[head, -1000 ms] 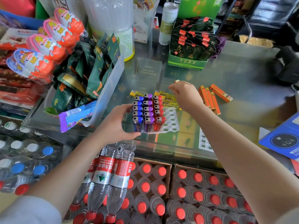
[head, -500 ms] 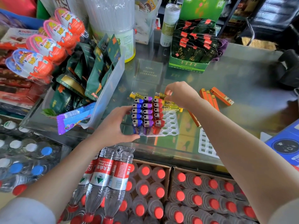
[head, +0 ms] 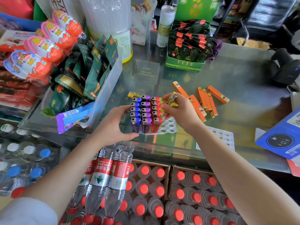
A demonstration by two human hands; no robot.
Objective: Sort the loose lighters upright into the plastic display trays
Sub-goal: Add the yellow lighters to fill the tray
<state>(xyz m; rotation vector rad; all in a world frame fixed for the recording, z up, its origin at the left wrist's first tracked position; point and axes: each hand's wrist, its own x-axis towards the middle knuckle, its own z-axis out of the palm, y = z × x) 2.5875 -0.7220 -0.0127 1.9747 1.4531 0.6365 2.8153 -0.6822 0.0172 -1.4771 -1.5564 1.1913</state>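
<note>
A white plastic display tray [head: 169,127] stands on the glass counter with upright rows of blue, purple and red lighters [head: 145,113]; its right holes are bare. My left hand [head: 113,125] grips the tray's left side, thumb at the front corner. My right hand [head: 180,112] pinches a yellow lighter [head: 171,98] above the tray's right part. More yellow lighters [head: 134,95] lie behind the tray. Several orange lighters [head: 204,101] lie loose on the counter to the right.
A second white tray [head: 225,137] lies flat under my right forearm. A clear bin of green packets [head: 103,88] stands left of the tray, a green box of sachets [head: 186,62] behind, a blue card [head: 282,138] right. Crates of bottles [head: 154,192] sit below the counter edge.
My right hand has come back from the yellow lighters behind the tray holding one, now raised above the tray's right side. My left hand stays on the tray.
</note>
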